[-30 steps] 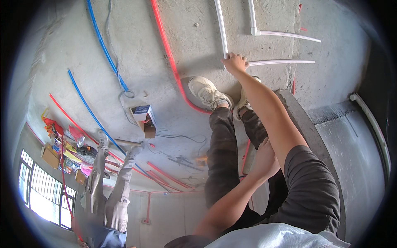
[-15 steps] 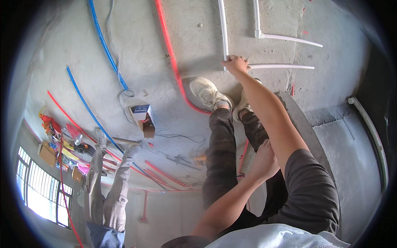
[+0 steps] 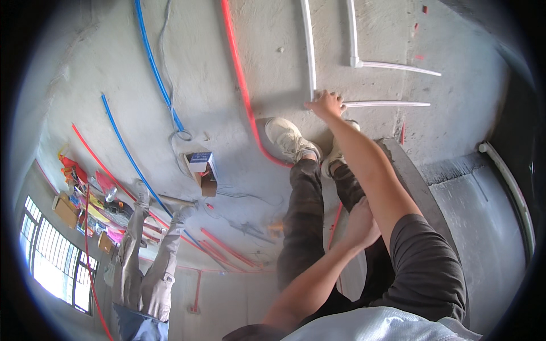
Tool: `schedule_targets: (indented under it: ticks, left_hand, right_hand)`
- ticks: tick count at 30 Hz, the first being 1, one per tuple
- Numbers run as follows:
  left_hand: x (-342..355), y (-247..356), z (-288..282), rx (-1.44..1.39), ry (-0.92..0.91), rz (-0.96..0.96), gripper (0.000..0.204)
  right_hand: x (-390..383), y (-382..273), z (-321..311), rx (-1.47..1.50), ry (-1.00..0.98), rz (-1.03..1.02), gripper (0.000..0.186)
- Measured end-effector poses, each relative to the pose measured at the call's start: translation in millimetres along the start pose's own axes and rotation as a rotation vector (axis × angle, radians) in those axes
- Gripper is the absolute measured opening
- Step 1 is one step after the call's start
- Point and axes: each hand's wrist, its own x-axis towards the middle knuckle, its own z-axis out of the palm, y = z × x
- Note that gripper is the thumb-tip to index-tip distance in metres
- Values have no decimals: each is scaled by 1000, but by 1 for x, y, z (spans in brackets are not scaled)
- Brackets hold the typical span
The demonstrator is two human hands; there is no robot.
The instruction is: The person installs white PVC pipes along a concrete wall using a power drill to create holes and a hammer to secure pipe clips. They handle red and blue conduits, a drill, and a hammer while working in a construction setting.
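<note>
My right hand (image 3: 328, 105) is at the corner where a long white plastic pipe (image 3: 310, 51) meets a shorter white pipe (image 3: 389, 104) on the concrete floor. Its thumb reaches the long pipe's end and its fingers curl over the joint, which the hand hides. Beside my knee, against the right forearm, is my left hand (image 3: 363, 223); only its back shows, with its fingers hidden. Farther right, a second white pipe (image 3: 353, 31) has an elbow fitting (image 3: 355, 62) joining it to another short length.
A red pipe (image 3: 239, 71) curves past my shoe (image 3: 284, 138). Blue pipes (image 3: 149, 57) and a small open box (image 3: 203, 166) lie to the left. Another person's legs (image 3: 156, 278) are at lower left. A raised concrete edge (image 3: 406, 170) borders my right side.
The view has shifted slightly, so the floor and pipes sit lower in it. My right hand stays at the pipe corner, its fingers slightly repositioned. My left hand stays by the knee.
</note>
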Motion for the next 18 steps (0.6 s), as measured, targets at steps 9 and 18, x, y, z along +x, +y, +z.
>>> schedule_targets:
  ticks: [9, 18]
  left_hand:
    - [-95, -11, -6, 472, 63, -89, 36]
    - [-322, 26, -177, 724, 637, -92, 27]
  right_hand:
    - [-242, 120, -135, -236, -76, -316, 70]
    - [-433, 335, -322, -196, 203, 21, 47]
